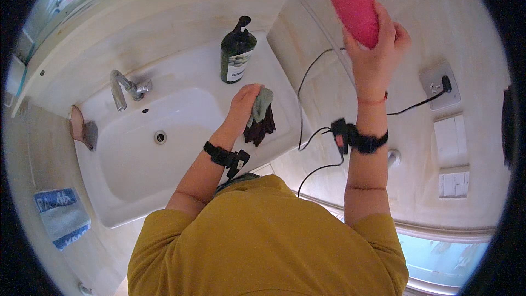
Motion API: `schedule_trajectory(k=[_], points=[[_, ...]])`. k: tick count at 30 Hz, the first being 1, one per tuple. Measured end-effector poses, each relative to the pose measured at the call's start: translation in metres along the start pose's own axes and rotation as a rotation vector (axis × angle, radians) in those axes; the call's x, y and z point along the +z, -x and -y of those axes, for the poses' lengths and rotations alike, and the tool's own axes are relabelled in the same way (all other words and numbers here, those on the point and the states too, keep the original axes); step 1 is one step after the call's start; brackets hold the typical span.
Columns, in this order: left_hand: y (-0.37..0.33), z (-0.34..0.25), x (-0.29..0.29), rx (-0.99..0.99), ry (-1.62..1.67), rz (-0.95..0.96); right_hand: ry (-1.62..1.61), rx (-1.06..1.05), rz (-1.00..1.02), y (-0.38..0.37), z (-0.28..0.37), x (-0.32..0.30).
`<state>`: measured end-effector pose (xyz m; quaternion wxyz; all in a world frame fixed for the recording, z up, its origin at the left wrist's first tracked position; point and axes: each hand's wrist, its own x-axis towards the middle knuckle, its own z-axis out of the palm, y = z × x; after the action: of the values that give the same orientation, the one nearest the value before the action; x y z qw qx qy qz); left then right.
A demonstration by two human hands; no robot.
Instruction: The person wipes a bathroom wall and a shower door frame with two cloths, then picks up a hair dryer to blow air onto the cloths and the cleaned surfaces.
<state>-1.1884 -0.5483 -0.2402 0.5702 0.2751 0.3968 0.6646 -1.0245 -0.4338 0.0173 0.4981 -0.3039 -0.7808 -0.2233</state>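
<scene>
One blue-and-white towel hangs at the far left. Next comes one beige-and-grey object, standing at the left edge of a single white sink. The sink has one chrome faucet and one round drain. Behind its right side stands one dark green pump bottle, upright, with a pale label.

Below the bottle, the left hand grips a bunched cloth bundle, grey-green above and dark maroon below, over the sink's right ledge; whether it is one piece or two, I cannot tell. To the right, the right hand, raised, grasps one pink tapered object, its far end cut off by the upper edge. Two black straps circle the forearms, one each. Farthest right: one wall socket with one black plug, and two white wall plates below.
</scene>
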Motion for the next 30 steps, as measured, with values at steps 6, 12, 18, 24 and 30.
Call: schedule_trajectory(k=[6,12,18,24,30], points=[[0.013,-0.038,0.064,0.667,-0.607,-0.100,-0.494,0.363,0.584,0.037,0.100,-0.051],[0.035,-0.040,0.087,0.596,0.151,0.098,-0.632,-0.049,0.791,0.084,0.116,-0.065],[0.099,-0.035,0.059,0.260,0.300,-0.216,-0.470,-0.062,0.465,0.119,0.047,-0.043],[0.184,-0.022,0.023,0.244,0.068,-0.320,-0.045,-0.328,0.640,0.187,-0.001,-0.025],[0.259,-0.031,0.001,-0.010,-0.368,-0.407,-0.074,-0.119,1.139,0.213,0.023,-0.057]])
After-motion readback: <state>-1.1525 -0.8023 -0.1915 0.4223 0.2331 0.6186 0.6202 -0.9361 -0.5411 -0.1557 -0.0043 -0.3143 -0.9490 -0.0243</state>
